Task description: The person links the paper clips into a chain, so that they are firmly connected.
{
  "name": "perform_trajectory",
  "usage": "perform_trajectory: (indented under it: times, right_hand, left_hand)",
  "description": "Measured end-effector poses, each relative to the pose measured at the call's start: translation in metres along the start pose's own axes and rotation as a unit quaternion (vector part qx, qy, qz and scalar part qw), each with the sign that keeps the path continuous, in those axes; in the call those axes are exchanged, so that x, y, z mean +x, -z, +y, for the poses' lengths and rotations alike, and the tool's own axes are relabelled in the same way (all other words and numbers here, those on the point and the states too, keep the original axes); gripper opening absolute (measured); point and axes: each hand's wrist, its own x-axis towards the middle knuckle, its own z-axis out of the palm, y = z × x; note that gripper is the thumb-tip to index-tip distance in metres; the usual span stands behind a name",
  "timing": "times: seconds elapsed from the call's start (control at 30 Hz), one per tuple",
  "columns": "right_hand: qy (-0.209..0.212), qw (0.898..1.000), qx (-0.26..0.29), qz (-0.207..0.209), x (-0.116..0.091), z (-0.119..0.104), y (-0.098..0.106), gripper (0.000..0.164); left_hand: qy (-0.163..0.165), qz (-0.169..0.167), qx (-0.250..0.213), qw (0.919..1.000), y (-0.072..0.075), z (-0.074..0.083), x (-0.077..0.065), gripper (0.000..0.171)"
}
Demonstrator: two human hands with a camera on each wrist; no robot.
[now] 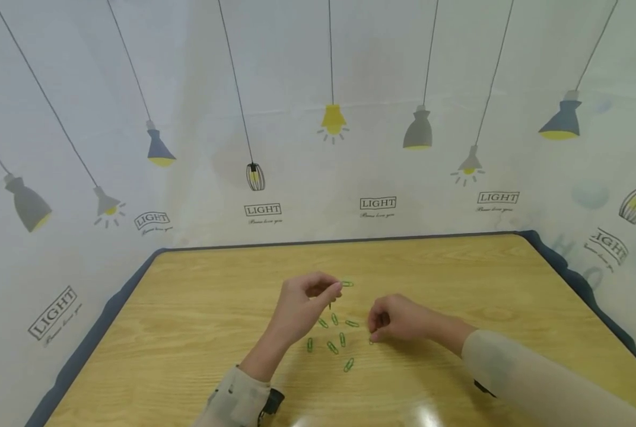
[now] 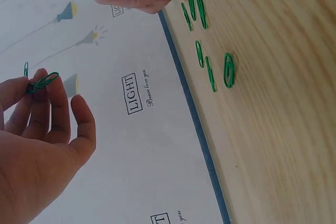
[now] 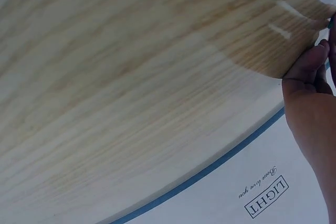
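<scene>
My left hand (image 1: 304, 305) is raised over the table, thumb and fingertips pinching several green paper clips (image 2: 44, 81) bunched together. One of them sticks out past the fingertips in the head view. To its right, my right hand (image 1: 400, 320) is down at the tabletop, thumb and fingertip pinching another green paper clip (image 1: 371, 341), mostly hidden by the fingers. Between and below the hands lie several loose green paper clips (image 1: 332, 347), spread singly on the wood. In the right wrist view, the right hand (image 3: 310, 72) appears only at the right edge.
The wooden table (image 1: 190, 332) has a dark blue border (image 1: 339, 242) along its far edge. Behind it hangs a pale backdrop (image 1: 296, 71) printed with lamps and the word LIGHT. Light glares off the table's near part.
</scene>
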Motion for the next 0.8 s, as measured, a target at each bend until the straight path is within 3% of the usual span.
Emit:
perform_trajectory:
  times: [0.27, 0.47, 0.63, 0.8]
  right_hand:
    - [0.039, 0.999, -0.033, -0.004, -0.002, 0.007, -0.003, 0.01]
    - [0.031, 0.998, -0.045, -0.014, -0.002, 0.01, -0.004, 0.014]
    - [0.021, 0.999, -0.02, -0.012, -0.002, 0.007, 0.0, 0.011]
    - [0.018, 0.998, 0.047, 0.043, 0.002, -0.001, 0.015, 0.011]
  left_hand:
    - [0.006, 0.002, -0.011, 0.9999, 0.001, -0.003, 0.001, 0.017]
    - [0.011, -0.003, -0.02, 0.9997, 0.0, -0.006, 0.001, 0.014]
    - [0.009, -0.006, -0.015, 0.9998, -0.001, -0.009, 0.001, 0.017]
    - [0.002, -0.006, -0.002, 1.0, -0.003, -0.01, 0.004, 0.02]
